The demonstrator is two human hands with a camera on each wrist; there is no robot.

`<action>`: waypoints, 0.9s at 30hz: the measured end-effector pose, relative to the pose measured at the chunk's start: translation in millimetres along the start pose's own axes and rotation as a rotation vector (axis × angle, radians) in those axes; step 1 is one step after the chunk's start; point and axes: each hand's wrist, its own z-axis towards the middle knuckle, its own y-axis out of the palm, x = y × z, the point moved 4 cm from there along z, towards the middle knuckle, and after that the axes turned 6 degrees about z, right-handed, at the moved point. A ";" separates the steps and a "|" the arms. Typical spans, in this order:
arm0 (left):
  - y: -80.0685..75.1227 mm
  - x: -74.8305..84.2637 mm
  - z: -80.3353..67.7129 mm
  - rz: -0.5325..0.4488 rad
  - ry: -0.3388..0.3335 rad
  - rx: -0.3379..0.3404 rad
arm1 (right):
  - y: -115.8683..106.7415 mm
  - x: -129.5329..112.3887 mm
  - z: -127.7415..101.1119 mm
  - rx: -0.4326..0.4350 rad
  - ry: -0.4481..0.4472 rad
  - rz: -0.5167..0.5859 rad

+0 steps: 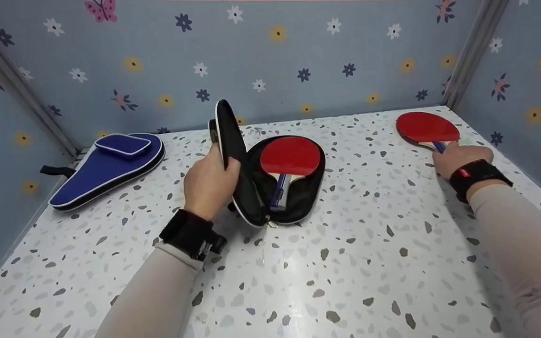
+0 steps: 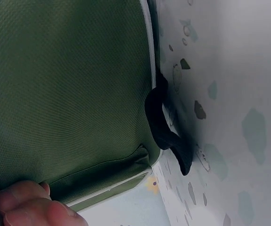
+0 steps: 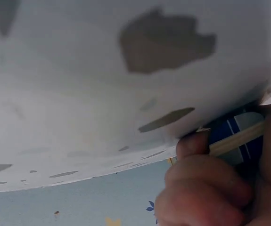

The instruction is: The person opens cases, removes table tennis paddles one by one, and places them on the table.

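Observation:
A black paddle case [image 1: 310,188] lies open mid-table with a red paddle [image 1: 290,156] inside, its handle pointing toward me. My left hand [image 1: 212,180] grips the raised lid [image 1: 233,150] and holds it upright. In the left wrist view my fingertips [image 2: 22,207] pinch the lid's woven outer fabric [image 2: 69,94], next to a black strap loop [image 2: 166,127]. At the far right my right hand [image 1: 458,157] is curled round the blue handle of a second red paddle [image 1: 428,127] that lies on the table. The right wrist view shows my fingers [image 3: 206,188] wrapped on that blue-and-white handle [image 3: 239,134].
A shut blue paddle case [image 1: 108,166] with a black strap lies at the back left. The speckled white tabletop [image 1: 345,263] is boxed in by flowered blue walls [image 1: 270,61] at the back and both sides.

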 end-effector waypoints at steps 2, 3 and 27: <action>0.0 0.1 0.2 0.002 0.000 -0.002 | -0.8 1.9 -2.8 0.038 0.075 0.067; -0.1 0.3 0.4 0.002 0.001 -0.002 | -2.5 1.2 -5.0 0.053 0.101 0.073; 1.8 0.0 2.4 0.002 -0.005 -0.011 | -35.0 -209.3 -64.3 0.348 -0.354 0.223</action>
